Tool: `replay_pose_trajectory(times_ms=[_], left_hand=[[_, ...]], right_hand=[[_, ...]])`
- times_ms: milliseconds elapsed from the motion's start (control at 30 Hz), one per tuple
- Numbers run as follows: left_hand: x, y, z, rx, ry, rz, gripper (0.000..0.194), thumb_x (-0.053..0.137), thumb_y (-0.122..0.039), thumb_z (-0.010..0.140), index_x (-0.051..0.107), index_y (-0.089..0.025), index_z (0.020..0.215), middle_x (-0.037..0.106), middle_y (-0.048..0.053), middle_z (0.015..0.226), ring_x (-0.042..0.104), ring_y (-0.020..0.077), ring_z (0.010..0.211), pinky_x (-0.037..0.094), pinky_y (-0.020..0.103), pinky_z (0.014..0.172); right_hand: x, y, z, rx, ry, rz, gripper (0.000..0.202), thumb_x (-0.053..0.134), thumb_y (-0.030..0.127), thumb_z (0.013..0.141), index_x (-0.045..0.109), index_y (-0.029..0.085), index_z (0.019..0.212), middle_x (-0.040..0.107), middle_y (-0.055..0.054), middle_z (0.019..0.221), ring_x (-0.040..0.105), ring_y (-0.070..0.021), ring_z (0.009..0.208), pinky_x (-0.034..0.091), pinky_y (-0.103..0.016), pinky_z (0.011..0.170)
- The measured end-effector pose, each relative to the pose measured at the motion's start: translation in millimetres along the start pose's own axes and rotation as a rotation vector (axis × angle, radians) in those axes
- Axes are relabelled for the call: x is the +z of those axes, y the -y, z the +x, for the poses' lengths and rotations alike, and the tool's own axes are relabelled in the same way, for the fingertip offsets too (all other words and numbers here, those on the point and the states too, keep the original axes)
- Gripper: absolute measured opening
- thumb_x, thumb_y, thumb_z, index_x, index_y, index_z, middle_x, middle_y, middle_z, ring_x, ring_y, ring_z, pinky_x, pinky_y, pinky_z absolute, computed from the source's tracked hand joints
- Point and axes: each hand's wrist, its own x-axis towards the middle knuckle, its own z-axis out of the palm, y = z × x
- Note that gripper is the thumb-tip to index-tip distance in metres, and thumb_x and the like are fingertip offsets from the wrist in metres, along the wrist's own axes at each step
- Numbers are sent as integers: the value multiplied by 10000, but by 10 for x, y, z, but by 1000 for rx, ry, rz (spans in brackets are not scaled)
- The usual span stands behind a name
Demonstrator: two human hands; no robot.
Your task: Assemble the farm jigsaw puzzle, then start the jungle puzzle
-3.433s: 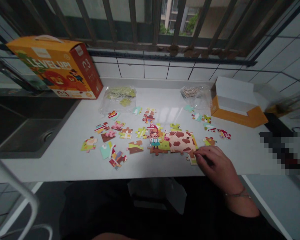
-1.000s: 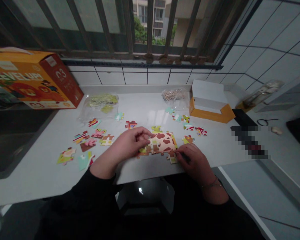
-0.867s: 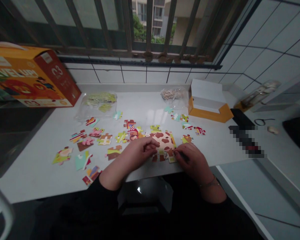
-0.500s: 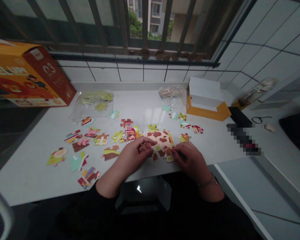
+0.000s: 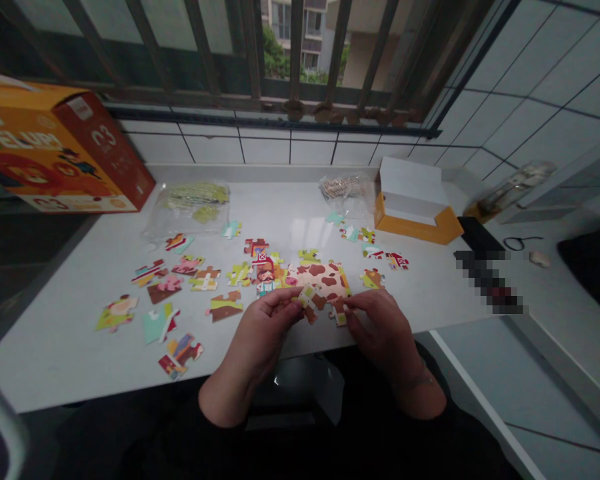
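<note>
The cow, flat interlocking puzzle work, lies on the smooth, glossy counter; a crinkled clear bag sits at its 1 o'clock. At 7 o'clock, the left hand pinches a knobbed piece between thumb and fingers. At 5 o'clock, the right hand touches the corner piece; whether it pinches, I cannot tell.

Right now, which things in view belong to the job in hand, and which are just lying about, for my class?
Belong to the job:
puzzle piece in the left hand
another piece at the right hand
cow picture
loose puzzle pieces, apparently

Lying about:
LEVEL UP! box
open box
two plastic bags
black cord
</note>
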Motion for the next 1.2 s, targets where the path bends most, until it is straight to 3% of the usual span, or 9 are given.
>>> replay_pose_trajectory(times_ms=[100,200,333,433,533,733,933,1067,1200], left_hand=[[92,63,-34,-29,42,-67,378,938,-441,823,837,-195,1093,859,107,1128,784,239,1006,606,378,977],[122,83,-80,-39,88,6,313,941,-430,825,806,-208,1000,848,73,1047,778,235,990,600,369,964],[97,28,-112,-25,194,184,306,919,-463,841,760,-220,937,813,52,983,756,228,945,594,352,887],[78,-22,-104,-7,266,214,339,879,-491,871,770,-237,1068,810,62,1056,752,229,951,601,328,799],[68,-23,-79,1,250,193,347,864,-492,890,757,-245,1108,802,54,1072,749,212,907,608,307,734],[69,42,-45,-64,166,44,404,934,-422,818,689,-245,1085,803,33,1038,785,207,897,659,353,820],[63,44,-69,-70,163,176,359,881,-439,861,696,-259,1110,792,23,946,797,232,843,657,373,768],[-56,-24,-91,120,125,599,340,821,-440,924,745,-260,1202,783,37,936,770,239,788,630,374,708],[-255,-29,-48,590,103,1031,331,810,-348,966,740,-272,1280,796,82,1172,760,306,1078,623,485,962]], right_hand=[[92,255,-17,28,-43,126,323,756,327,1032,655,295,1337,809,-87,1139,767,-291,1034,622,-488,909],[162,377,-16,128,-78,216,265,734,302,1041,665,299,1297,814,-75,1148,794,-265,1013,656,-439,892],[146,343,24,224,-68,300,212,694,270,1059,697,287,1270,815,-53,1097,794,-229,944,667,-389,858],[118,325,67,122,52,368,253,606,239,1108,713,302,1329,797,-69,1168,780,-241,1078,666,-411,934],[126,318,77,39,103,362,357,545,220,1135,678,324,1450,768,-85,1236,752,-248,1165,660,-444,1000],[112,171,6,-30,42,181,660,868,474,964,608,325,1552,717,-133,1348,714,-346,1250,648,-553,1059],[62,76,-16,-65,90,206,623,875,385,968,624,329,1536,729,-117,1340,719,-321,1226,642,-518,1054],[36,29,4,-39,131,160,579,862,363,960,654,299,1496,734,-121,1326,698,-333,1228,615,-538,1056],[18,-15,34,-2,227,57,523,822,346,965,666,271,1458,713,-135,1367,647,-361,1294,543,-609,1128]])
